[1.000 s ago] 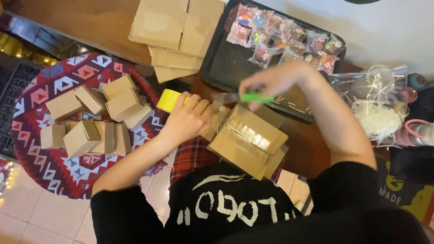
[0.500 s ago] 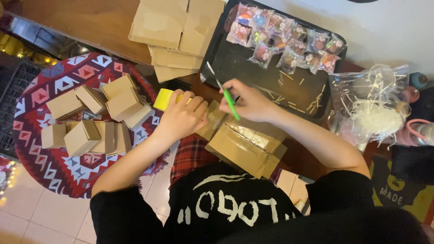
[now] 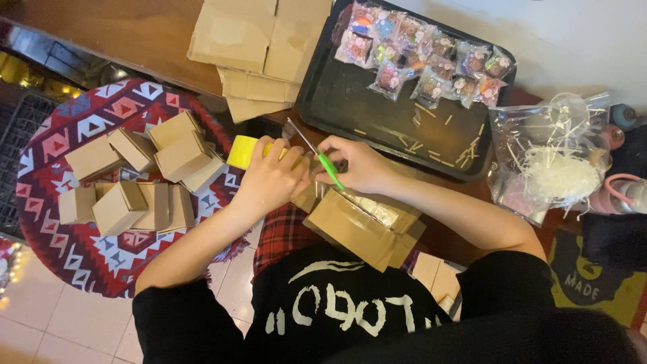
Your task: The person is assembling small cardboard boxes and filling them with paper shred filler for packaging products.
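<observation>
My left hand (image 3: pixel 268 180) grips a yellow tape roll (image 3: pixel 242 152) just above an open brown cardboard box (image 3: pixel 364 228) that lies on my lap. My right hand (image 3: pixel 358 165) is right beside it, closed around green-handled scissors (image 3: pixel 330 170). The scissor blades point up and left toward the tape. The two hands touch over the box's near-left corner, and they hide the tape's end.
A black tray (image 3: pixel 350 111) behind the hands holds several small wrapped toys (image 3: pixel 431 57). Flat cardboard blanks (image 3: pixel 259 47) lie to its left. Several folded small boxes (image 3: pixel 145 178) sit on a patterned round mat (image 3: pixel 60 135). A clear bag of white shredded filler (image 3: pixel 556 162) lies at the right.
My right hand brought the scissors down from over the tray to my left hand and turned the blades toward the tape. The left hand shifted slightly right with the roll.
</observation>
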